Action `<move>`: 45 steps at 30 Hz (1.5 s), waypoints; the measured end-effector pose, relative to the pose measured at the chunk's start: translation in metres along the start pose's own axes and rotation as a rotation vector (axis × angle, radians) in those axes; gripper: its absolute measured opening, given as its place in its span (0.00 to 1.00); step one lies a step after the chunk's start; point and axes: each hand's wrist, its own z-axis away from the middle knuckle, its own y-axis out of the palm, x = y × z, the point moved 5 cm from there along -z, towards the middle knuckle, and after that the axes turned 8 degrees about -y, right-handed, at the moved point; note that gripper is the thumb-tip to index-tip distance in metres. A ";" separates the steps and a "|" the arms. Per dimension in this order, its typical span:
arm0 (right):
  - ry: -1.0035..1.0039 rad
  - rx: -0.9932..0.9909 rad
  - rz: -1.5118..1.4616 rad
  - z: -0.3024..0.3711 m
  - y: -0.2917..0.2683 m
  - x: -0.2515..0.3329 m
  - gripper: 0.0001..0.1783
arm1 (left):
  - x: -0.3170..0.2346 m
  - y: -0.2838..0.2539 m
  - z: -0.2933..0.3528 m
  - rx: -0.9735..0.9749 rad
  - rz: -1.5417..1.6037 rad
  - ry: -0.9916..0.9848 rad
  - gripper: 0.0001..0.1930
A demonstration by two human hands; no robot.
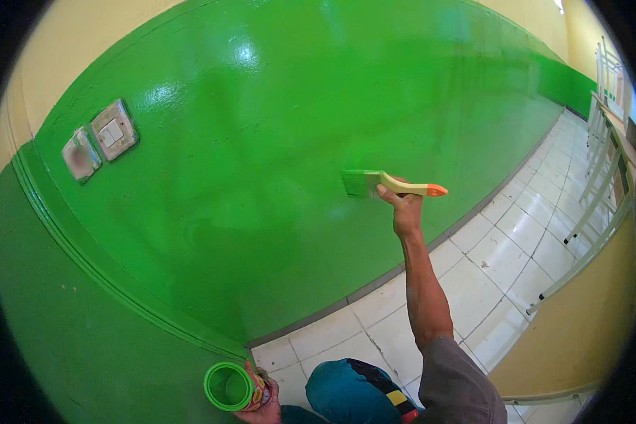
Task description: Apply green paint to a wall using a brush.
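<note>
In my right hand (pixel 405 208) is a paintbrush (pixel 404 188) with a yellow handle tipped in orange. Its wide bristles are coated in green and lie against, or very close to, the green wall (pixel 275 177). My thumb presses on the handle near the bristle end, and the arm is stretched out. Low in the view, my left hand (pixel 265 406) grips a paint can (pixel 227 387) around its side. Green coats the rim and inside of the can, and its outer wrap is reddish. Most of my left fingers are hidden behind the can.
A switch plate (pixel 113 132) and a second worn plate (pixel 82 155) sit on the left of the wall. White floor tiles (pixel 484 261) run along its foot. On the right stand tables or chairs with white metal legs (pixel 579 272). My knee (pixel 350 392) is bent below.
</note>
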 end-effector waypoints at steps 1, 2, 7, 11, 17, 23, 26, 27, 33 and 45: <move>-0.045 -0.048 -0.014 0.000 0.000 0.004 0.18 | -0.001 -0.001 -0.001 0.005 -0.014 0.006 0.40; -0.026 -0.045 -0.003 0.001 0.003 0.005 0.18 | -0.003 0.000 -0.002 0.013 -0.029 0.014 0.41; -0.721 0.062 0.422 0.035 0.016 0.041 0.17 | 0.004 0.007 -0.004 0.001 -0.094 0.021 0.41; -0.954 0.196 0.875 0.064 0.039 0.032 0.19 | 0.013 0.012 -0.003 -0.002 -0.023 0.021 0.41; -0.974 0.100 0.839 0.075 0.038 0.027 0.21 | 0.004 0.009 -0.003 0.068 -0.099 -0.013 0.41; -1.036 0.112 0.800 0.078 0.041 0.024 0.23 | -0.003 0.002 -0.003 0.091 -0.072 0.030 0.41; -0.875 0.111 0.831 0.073 0.040 0.019 0.22 | -0.001 0.002 -0.002 0.052 0.009 0.041 0.42; -0.908 0.166 0.855 0.076 0.043 0.020 0.20 | 0.000 0.004 -0.003 0.054 0.008 0.036 0.42; -0.784 0.146 0.521 0.063 0.039 0.037 0.14 | 0.002 0.011 -0.009 0.078 0.027 -0.011 0.43; -0.198 0.060 0.088 -0.027 -0.005 0.036 0.16 | -0.005 0.006 -0.008 0.104 -0.024 -0.034 0.43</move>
